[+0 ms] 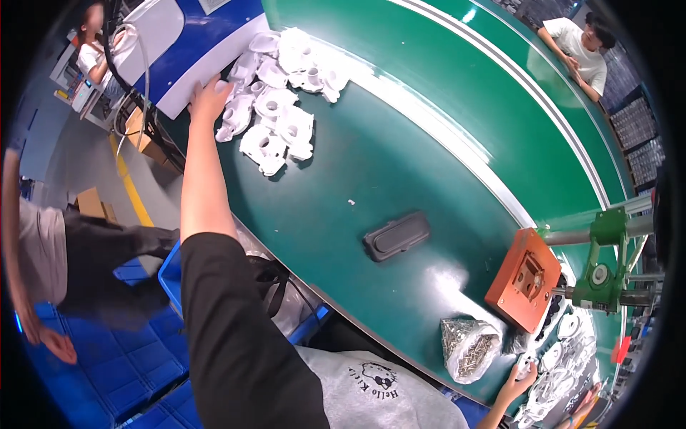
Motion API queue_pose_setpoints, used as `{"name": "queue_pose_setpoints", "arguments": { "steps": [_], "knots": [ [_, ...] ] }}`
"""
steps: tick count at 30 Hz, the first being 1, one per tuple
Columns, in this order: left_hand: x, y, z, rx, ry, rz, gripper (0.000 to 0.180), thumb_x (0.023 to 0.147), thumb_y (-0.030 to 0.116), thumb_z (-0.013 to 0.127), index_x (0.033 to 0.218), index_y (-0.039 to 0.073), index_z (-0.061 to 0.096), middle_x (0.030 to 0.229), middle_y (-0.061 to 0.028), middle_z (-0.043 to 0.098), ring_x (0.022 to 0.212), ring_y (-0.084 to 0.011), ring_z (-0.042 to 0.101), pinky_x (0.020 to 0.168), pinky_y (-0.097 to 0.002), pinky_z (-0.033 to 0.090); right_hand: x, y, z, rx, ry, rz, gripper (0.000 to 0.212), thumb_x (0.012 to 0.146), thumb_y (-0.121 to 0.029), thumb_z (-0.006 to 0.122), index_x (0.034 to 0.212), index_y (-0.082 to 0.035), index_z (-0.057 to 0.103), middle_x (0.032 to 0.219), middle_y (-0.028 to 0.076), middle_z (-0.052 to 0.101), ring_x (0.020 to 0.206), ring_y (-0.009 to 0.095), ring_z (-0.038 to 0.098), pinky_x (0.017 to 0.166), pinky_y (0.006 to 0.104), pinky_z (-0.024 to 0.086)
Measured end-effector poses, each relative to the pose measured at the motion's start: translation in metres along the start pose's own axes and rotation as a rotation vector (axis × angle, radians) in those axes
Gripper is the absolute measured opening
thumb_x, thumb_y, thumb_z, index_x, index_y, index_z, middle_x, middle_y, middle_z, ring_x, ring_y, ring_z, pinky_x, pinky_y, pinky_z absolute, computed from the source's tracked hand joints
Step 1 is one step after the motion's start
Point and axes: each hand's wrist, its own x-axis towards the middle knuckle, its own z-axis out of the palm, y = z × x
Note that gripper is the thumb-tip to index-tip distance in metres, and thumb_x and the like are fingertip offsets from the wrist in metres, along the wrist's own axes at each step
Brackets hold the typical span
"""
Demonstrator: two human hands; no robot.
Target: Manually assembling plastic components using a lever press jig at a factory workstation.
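Two hands, head view: both are bare and set well apart over the green table.
Left hand: arm extended; fingers lie at the edge of the white panel, thumb toward the pile. Whether they grip a housing: cannot tell.
Right hand: thumb and fingers appear narrowed on a small white part.
White housings: heaped just to the right of the left fingers, some overlapping.
Loose white parts: spread just to the right of the right fingers.
Screw bag: open, just to the left of the right fingers.
Orange fixture: ahead of the right fingers, clear of them; its recess shows no housing.
Green bracket: ahead and to the right of the right fingers, beside the fixture.
Black case: between the two sets of fingers, touching neither.
Left-hand pickup, judgement: take one housing from the near edge by its rim; lift it free of its neighbours so none is dragged along.
Right-hand hold, judgement: pinch lightly, keep the part's orientation readable, and route the wrist clear of the bag mouth to avoid spilling screws.
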Motion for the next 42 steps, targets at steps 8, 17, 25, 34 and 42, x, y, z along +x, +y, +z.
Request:
{"name": "queue_pose_setpoints", "arguments": {
  "steps": [8,17,25,34,42],
  "knots": [
    [-0.075,0.051,0.004,-0.29,-0.092,0.068,0.064,0.082,0.06,0.052,0.126,0.014,0.051,0.114,-0.0223,0.056,0.109,-0.0408,0.053,0.088,-0.0497,0.043,-0.001,-0.003,0.002,0.044,-0.004,0.057,0.052,0.086,-0.022,0.065,0.125,0.004,0.045,0.122,0.017,0.049,0.115,0.031,0.045,0.101,0.0391,0.031],
    [-0.21,0.126,-0.056,-0.487,-0.098,0.267,0.046,0.08,0.025,0.069,0.115,0.001,0.052,0.106,-0.0243,0.052,0.101,-0.0402,0.052,0.087,-0.0439,0.044,-0.001,-0.01,0.0,0.164,0.007,0.057,0.053,0.081,-0.016,0.068,0.124,0.004,0.045,0.118,0.018,0.048,0.112,0.031,0.044,0.098,0.0396,0.032],
    [-0.252,0.113,-0.105,-1.219,-0.076,0.107,0.013,0.088,0.011,0.053,0.096,0.001,0.05,0.087,-0.0096,0.053,0.085,-0.0242,0.058,0.074,-0.0363,0.05,-0.004,0.0,0.0,0.438,0.065,0.121,0.051,0.081,-0.014,0.069,0.124,0.003,0.046,0.118,0.016,0.05,0.106,0.026,0.049,0.094,0.0349,0.037],
    [-0.402,0.189,-0.156,-2.173,-1.2,-0.308,0.043,0.086,0.029,0.043,0.118,0.002,0.052,0.106,-0.0115,0.063,0.094,-0.0255,0.063,0.08,-0.0431,0.054,-0.006,-0.063,-0.018,0.979,0.3,0.049,0.065,0.08,-0.016,0.062,0.136,-0.001,0.033,0.127,0.009,0.044,0.107,0.017,0.049,0.089,0.0275,0.041],
    [-0.483,0.23,-0.183,-1.575,-2.022,0.339,0.037,0.097,0.038,0.046,0.118,0.006,0.044,0.11,-0.003,0.052,0.102,-0.0115,0.054,0.086,-0.0271,0.046,0.019,-0.215,-0.095,0.819,-0.258,-0.844,0.064,0.056,-0.015,0.075,0.118,-0.014,0.057,0.122,0.012,0.052,0.116,0.036,0.048,0.095,0.0462,0.037]
  ]
}}
